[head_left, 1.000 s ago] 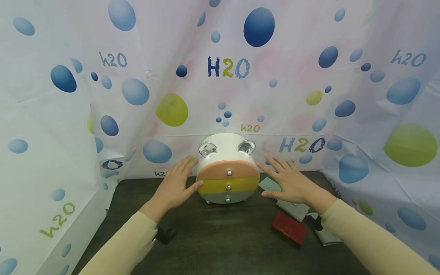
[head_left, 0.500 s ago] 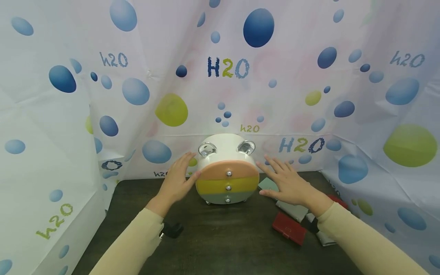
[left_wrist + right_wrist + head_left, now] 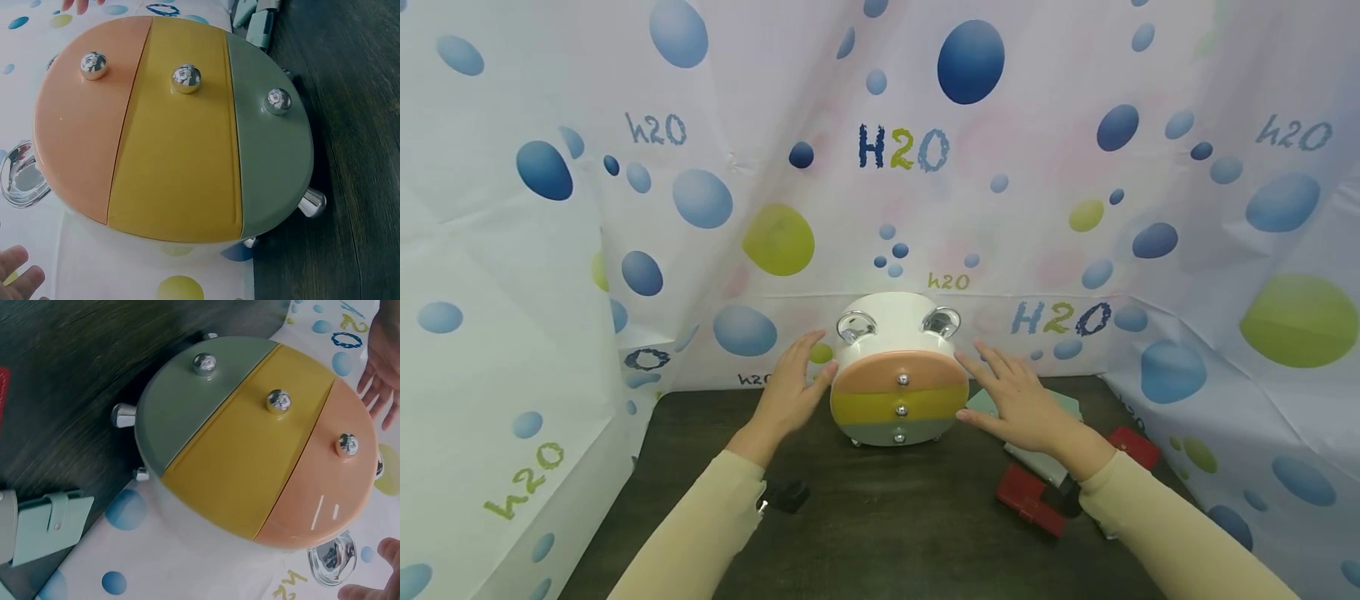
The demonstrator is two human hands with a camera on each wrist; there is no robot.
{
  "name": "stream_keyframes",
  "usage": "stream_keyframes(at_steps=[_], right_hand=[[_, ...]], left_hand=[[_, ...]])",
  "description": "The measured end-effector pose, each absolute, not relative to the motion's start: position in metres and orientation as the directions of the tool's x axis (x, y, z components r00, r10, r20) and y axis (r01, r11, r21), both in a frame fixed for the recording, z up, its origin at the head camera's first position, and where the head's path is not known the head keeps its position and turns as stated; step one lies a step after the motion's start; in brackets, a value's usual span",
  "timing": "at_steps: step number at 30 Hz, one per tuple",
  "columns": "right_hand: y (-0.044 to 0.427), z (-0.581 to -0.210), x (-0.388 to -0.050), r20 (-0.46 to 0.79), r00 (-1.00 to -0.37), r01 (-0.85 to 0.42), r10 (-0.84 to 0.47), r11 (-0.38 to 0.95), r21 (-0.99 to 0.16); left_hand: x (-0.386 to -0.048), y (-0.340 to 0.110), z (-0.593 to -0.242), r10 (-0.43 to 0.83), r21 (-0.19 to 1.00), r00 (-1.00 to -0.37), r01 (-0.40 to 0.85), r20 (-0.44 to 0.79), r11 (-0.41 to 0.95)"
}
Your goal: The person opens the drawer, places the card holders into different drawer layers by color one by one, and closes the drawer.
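A small oval drawer cabinet (image 3: 889, 329) stands at the back of the table, white-bodied with peach, yellow and green drawer fronts. Each front bears one silver ball knob (image 3: 186, 79), and two silver rings stick up on top. On its left side is my left hand (image 3: 786, 398), fingers spread and thumb toward the peach drawer. My right hand (image 3: 1028, 410) hovers at the other side, fingers spread too, its thumb overlapping the cabinet's edge in the head view. Both wrist views show a gap between hands and cabinet. Neither hand holds anything.
Right of the cabinet lie several wallets: a mint one (image 3: 53, 526), a grey one (image 3: 1037, 464), a red one (image 3: 1028, 500) and another red one (image 3: 1135, 448). My right arm partly covers them. A patterned H2O cloth (image 3: 895, 208) hangs close behind and beside the dark table (image 3: 880, 533).
My left hand has shifted slightly right and its thumb has drawn up from the yellow drawer's edge. My right hand has moved a little left, closer to the cabinet. The cabinet stays put.
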State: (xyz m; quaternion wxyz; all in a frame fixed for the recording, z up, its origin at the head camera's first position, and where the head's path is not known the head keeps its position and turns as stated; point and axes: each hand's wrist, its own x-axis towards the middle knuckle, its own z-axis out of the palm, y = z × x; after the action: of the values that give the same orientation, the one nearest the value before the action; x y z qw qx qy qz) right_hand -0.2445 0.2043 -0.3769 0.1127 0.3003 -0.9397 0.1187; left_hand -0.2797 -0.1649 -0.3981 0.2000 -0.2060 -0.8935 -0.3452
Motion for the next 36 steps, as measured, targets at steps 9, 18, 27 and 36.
stream_keyframes(at_steps=[9,18,27,36], right_hand=[[0.195,-0.377,-0.239,0.324,-0.818,-0.568,-0.475,0.758,-0.322],[0.188,-0.381,-0.237,0.33,-0.835,-0.547,-0.44,0.729,-0.412],[0.183,-0.386,-0.237,0.357,-0.83,-0.555,-0.428,0.688,-0.467],[0.178,-0.393,-0.236,0.34,-0.848,-0.53,-0.407,0.671,-0.519]], left_hand=[[-0.287,-0.158,-0.4,0.186,0.635,-0.879,0.45,0.439,0.628],[-0.3,-0.145,-0.396,0.111,0.759,-0.942,0.323,0.317,0.565],[-0.316,-0.138,-0.402,0.1,0.857,-0.979,0.203,0.177,0.474],[-0.318,-0.138,-0.407,0.098,0.885,-0.988,0.151,0.12,0.441]])
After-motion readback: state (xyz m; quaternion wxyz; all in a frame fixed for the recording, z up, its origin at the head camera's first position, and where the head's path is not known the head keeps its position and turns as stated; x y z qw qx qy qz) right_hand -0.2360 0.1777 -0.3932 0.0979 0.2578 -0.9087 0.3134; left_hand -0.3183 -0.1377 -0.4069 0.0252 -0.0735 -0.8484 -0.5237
